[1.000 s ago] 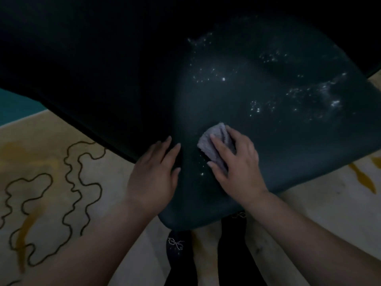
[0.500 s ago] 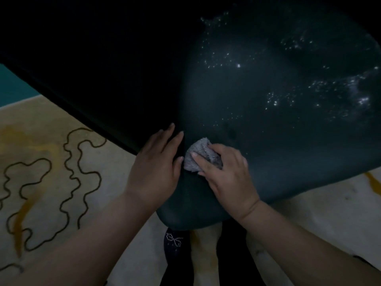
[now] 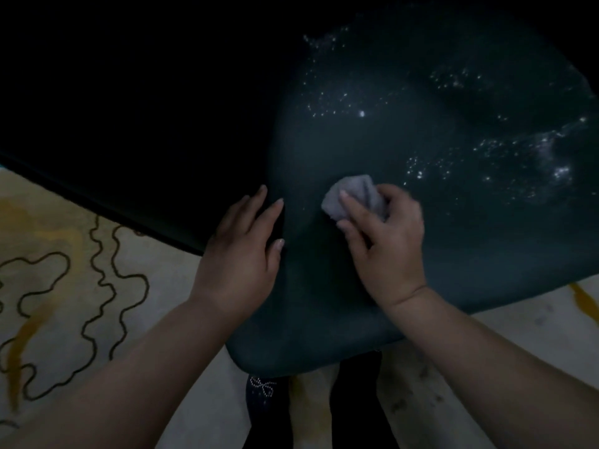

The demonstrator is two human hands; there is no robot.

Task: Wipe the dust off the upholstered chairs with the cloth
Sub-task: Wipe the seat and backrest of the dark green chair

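The cloth (image 3: 353, 197), a small grey wad, sits on the near part of the dark chair (image 3: 405, 254) seat, bunched under the right hand (image 3: 385, 241), whose fingers curl over it and pinch it against the upholstery; the cloth pokes out at the hand's eleven o'clock. Bright dust specks cover the seat from twelve to three o'clock of the cloth, so most of the wiping looks left to do, while the patch nearest the person looks mostly clean. At nine o'clock, the left hand (image 3: 241, 251) rests flat with straight fingers on the seat's edge, holding nothing. Beyond lies a pale carpet (image 3: 81, 286) with dark squiggles.
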